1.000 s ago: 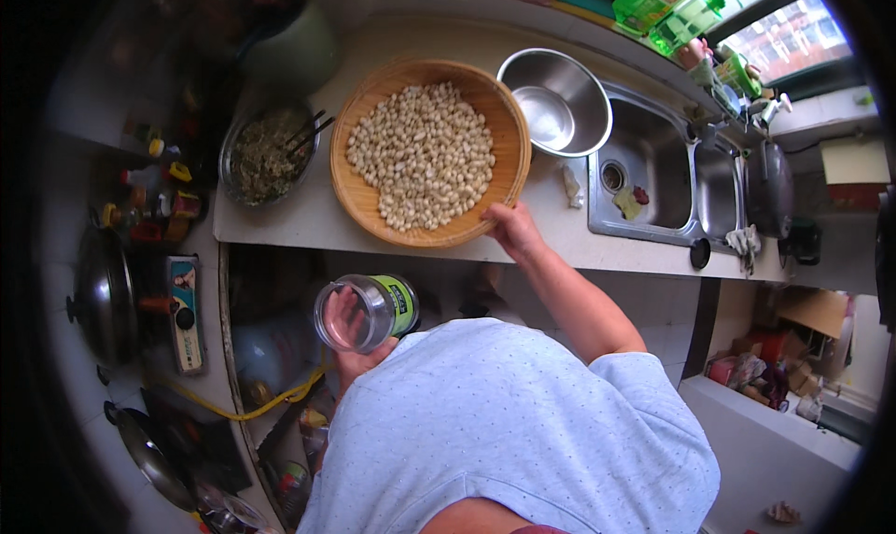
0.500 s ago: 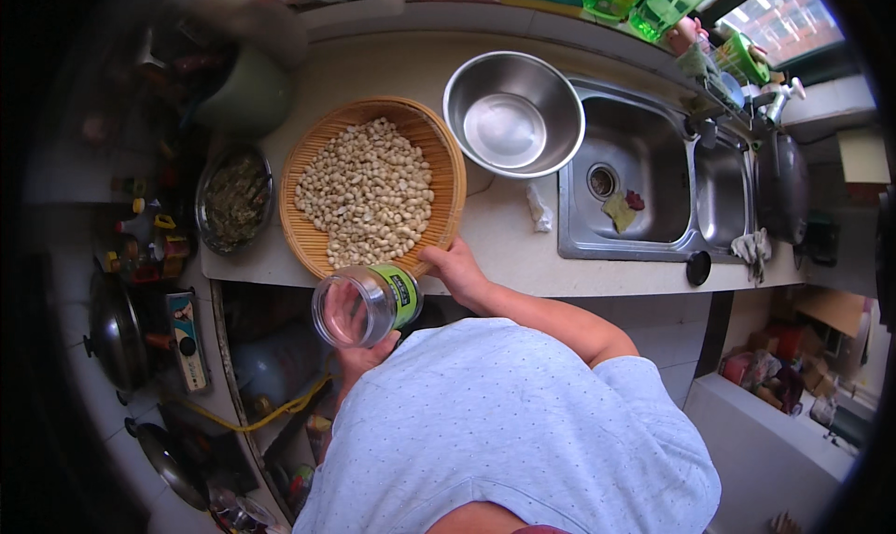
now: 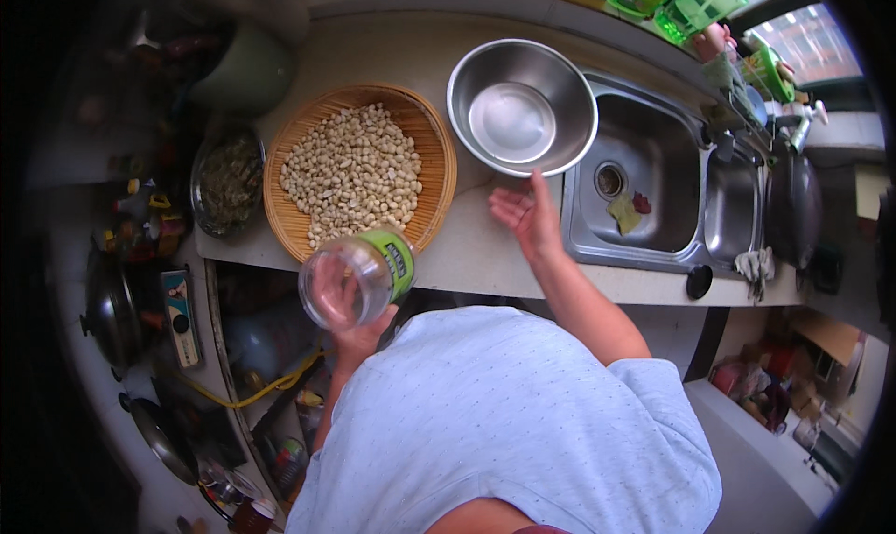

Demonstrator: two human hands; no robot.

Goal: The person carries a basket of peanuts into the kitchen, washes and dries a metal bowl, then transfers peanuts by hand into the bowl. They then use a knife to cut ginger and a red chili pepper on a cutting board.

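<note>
My left hand is wrapped round a clear jar with a green label, tilted at the counter's front edge. Its fingers show through the clear wall. Just behind the jar sits a round woven bamboo basket holding a heap of pale beans or nuts; the jar overlaps its near rim. My right hand hangs over the counter right of the basket, fingers spread, with nothing in it. Its fingertips are close to the near rim of a steel bowl; whether they touch it I cannot tell.
A double steel sink lies to the right, with scraps near its drain. A black round lid and gloves sit at its front edge. Left of the basket is a dish of dark greenish food.
My right hand has left the basket's near rim and moved right toward the steel bowl, opening its fingers. The jar, still in my left hand, has shifted slightly left and up.
</note>
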